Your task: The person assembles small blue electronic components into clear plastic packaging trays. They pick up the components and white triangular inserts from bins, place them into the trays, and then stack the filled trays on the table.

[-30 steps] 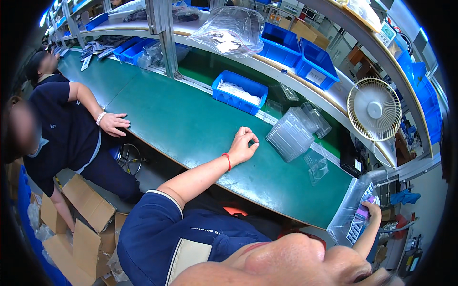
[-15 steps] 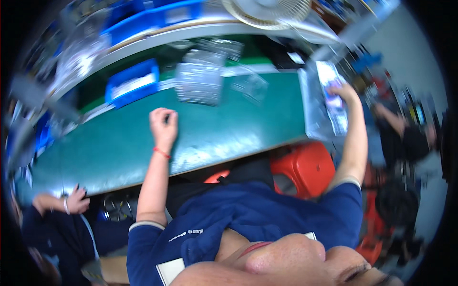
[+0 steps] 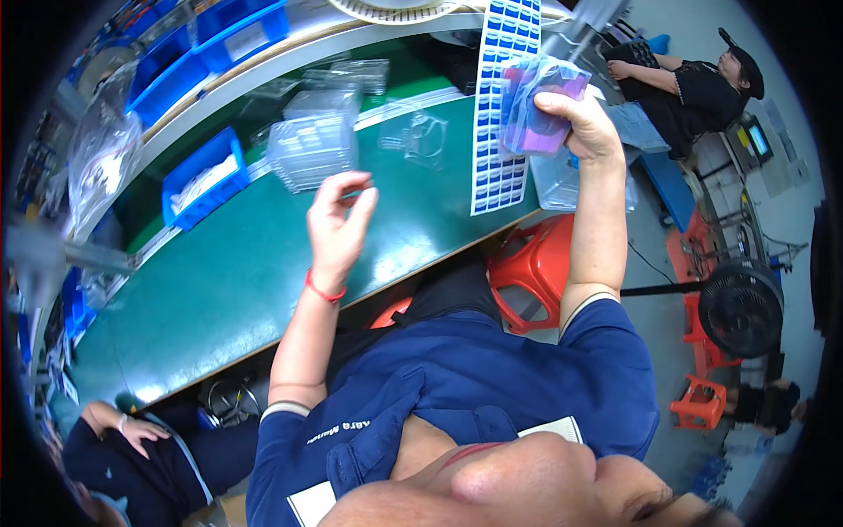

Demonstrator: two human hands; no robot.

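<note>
My right hand (image 3: 587,130) is closed on a stack of purple, flat pieces in clear plastic (image 3: 536,132), thumb on top. Right behind that stack runs a long white sheet of blue labels (image 3: 488,167); whether my fingers grip it too is hidden. My left hand (image 3: 338,220) hovers over the green bench (image 3: 263,263) with fingers curved and apart, holding nothing. Just beyond it is a pile of clear plastic trays or cases (image 3: 312,154). Loose clear plastic pieces (image 3: 426,136) lie to the right of the pile.
A blue bin (image 3: 206,180) with white pieces stands at the left. A clear container (image 3: 562,184) sits at the bench's right end, near a red stool (image 3: 531,272). More blue bins (image 3: 237,39) line the shelf. Another person (image 3: 145,448) sits at left; one (image 3: 702,97) is far right.
My right hand has lifted the purple stack from the right end and brought it left. The label sheet has shifted left too. My left hand has moved slightly right, its fingers spreading.
</note>
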